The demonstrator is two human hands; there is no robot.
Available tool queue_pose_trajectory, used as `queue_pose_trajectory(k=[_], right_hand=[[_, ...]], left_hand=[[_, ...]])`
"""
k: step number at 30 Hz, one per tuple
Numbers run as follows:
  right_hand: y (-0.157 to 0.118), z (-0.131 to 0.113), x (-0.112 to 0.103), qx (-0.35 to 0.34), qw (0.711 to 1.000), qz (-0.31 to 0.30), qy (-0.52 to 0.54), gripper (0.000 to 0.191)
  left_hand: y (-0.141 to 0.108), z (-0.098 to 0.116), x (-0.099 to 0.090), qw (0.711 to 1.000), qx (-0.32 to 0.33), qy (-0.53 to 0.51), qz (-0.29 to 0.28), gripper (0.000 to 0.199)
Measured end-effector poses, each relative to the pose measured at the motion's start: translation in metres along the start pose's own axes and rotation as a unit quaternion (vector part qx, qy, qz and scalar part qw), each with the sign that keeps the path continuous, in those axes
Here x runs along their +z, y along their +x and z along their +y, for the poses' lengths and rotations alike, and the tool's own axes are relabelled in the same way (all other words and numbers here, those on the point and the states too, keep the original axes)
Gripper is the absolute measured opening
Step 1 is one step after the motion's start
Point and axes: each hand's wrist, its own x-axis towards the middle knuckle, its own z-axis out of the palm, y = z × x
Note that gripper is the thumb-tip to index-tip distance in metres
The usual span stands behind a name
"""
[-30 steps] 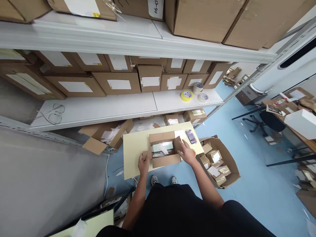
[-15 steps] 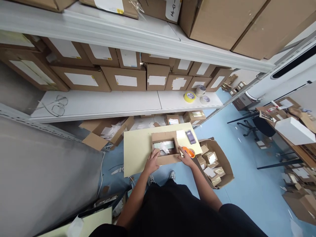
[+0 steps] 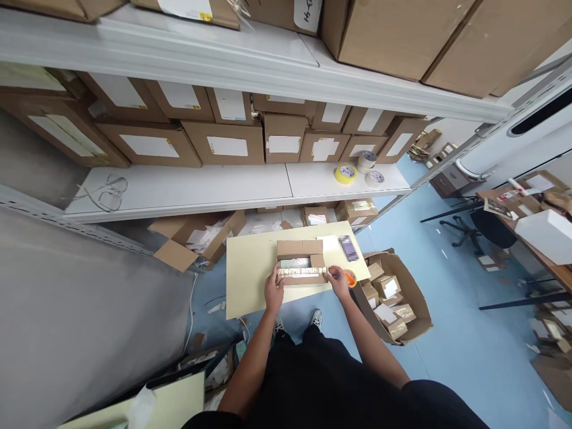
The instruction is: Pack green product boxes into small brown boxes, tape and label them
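A small cardboard box [image 3: 300, 247] lies on the pale yellow board [image 3: 250, 262]. Its near flap, with a shiny strip of tape, is folded over the opening, and the far flap stands back. Pale material shows inside. My left hand [image 3: 273, 291] grips the box's left near corner. At the right near corner, my right hand [image 3: 337, 281] presses on the box with bent fingers. Just beside that hand sits an orange tape roll [image 3: 351, 278]. Behind it are a white paper [image 3: 328, 243] and a blurred purple object [image 3: 348, 248].
Labelled boxes [image 3: 227, 143] line the shelf [image 3: 201, 185], with a yellow tape roll [image 3: 345, 174] near its right end. An open carton [image 3: 422, 304] of small parcels stands on the floor to the right. Another open box [image 3: 176, 253] is at the left.
The near flap has folded inward over the opening, and a right side flap now shows folded in. My left hand has moved to the corner. The view has shifted slightly.
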Motion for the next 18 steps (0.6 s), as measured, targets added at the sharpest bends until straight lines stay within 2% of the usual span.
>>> queue_pose_trajectory(k=[2,4,7,9,11,12,15,18], right_hand=[[0.003,0.005,0.012,0.01,0.999,0.027,-0.017,0.07],[0.005,0.008,0.021,0.016,0.999,0.029,-0.033,0.068],[0.006,0.01,0.025,0.02,0.998,0.013,-0.054,0.061],[0.006,0.009,0.023,0.027,0.997,-0.006,-0.072,0.056],[0.006,0.006,0.021,0.035,0.996,-0.019,-0.086,0.055],[0.005,0.005,0.02,0.037,0.995,-0.02,-0.09,0.056],[0.006,0.002,0.02,0.032,0.995,-0.016,-0.096,0.059],[0.011,0.0,0.025,0.03,0.995,-0.003,-0.098,0.052]], left_hand=[[0.0,0.006,0.005,0.999,0.019,0.036,0.031,0.07],[0.012,0.013,0.002,0.996,0.039,0.069,0.029,0.077],[0.052,0.028,-0.011,0.995,0.047,0.09,-0.011,0.088],[0.086,0.04,-0.018,0.997,0.032,0.064,-0.024,0.095],[0.115,0.051,-0.021,0.999,-0.015,-0.002,-0.042,0.094],[0.124,0.054,-0.02,0.997,-0.048,-0.044,-0.044,0.086],[0.126,0.053,-0.012,0.989,-0.084,-0.122,-0.028,0.067],[0.099,0.034,-0.001,0.993,-0.068,-0.095,-0.003,0.066]])
